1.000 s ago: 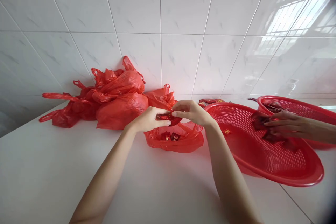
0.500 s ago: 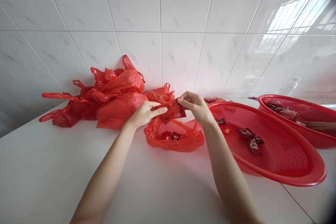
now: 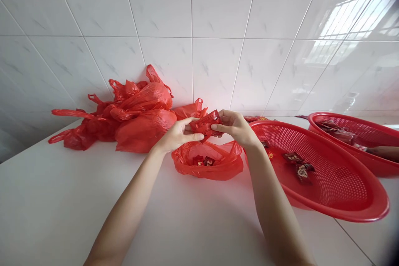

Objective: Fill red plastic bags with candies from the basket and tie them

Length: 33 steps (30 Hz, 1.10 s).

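Note:
Between my two hands is a flat, dark red packet (image 3: 205, 123), held tilted over an open red plastic bag (image 3: 221, 171). My left hand (image 3: 178, 135) pinches its left end with the thumb on top. At the other end, my right hand (image 3: 234, 126) grips it between thumb and fingers. A couple of small wrapped packets (image 3: 208, 161) lie inside the bag. Right of my right forearm stands a red perforated basket (image 3: 339, 170), with several dark red packets (image 3: 301, 170) at its bottom.
Knotted red plastic bags (image 3: 143, 129) are piled at the left against the tiled wall (image 3: 218, 66). Behind my hands sits another red bag (image 3: 191, 110). A second red basket (image 3: 383, 133) holds packets at the far right, where another person's hand (image 3: 385, 152) reaches in.
The packet has been turned, its right end now raised. My right thumb has slid lower onto its face, and both hands have drawn closer together.

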Tool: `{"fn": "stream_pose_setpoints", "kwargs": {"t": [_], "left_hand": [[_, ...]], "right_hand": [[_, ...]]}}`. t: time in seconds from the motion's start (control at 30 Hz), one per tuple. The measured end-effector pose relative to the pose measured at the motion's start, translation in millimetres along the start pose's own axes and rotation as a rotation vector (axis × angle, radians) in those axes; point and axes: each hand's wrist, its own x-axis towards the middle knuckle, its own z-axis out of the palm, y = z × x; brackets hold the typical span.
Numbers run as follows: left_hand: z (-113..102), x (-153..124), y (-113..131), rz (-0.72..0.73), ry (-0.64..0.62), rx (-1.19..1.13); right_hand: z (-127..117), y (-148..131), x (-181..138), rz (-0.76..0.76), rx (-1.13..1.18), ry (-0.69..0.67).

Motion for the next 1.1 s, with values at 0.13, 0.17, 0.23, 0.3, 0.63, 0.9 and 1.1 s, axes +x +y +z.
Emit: {"fn": "stream_pose_setpoints", "kwargs": {"t": [0.13,0.17,0.23,0.3,0.63,0.9,1.1], "left_hand": [[1,2,-4,0.026,0.030,0.042],[1,2,-5,0.029,0.058,0.053],[0,3,-7,0.030,0.132,0.069],[-1,4,-8,0.031,0.182,0.074],[0,9,-8,-0.067,0.154,-0.291],[-4,7,-14,0.013,0.226,-0.217],[-2,6,-14,0.046,0.179,-0.074]], "right_hand": [[-2,1,-1,0.007,-0.019,-0.019],[-2,0,-1,0.004,-0.025,-0.028],[-2,0,0,-0.016,-0.031,-0.041],[-2,1,0,-0.042,-0.040,-0.035],[-7,0,-4,-0.013,-0.091,-0.040],[-8,-4,-8,0.047,-0.022,-0.089],[-8,12,-1,0.168,0.008,-0.126]]}}
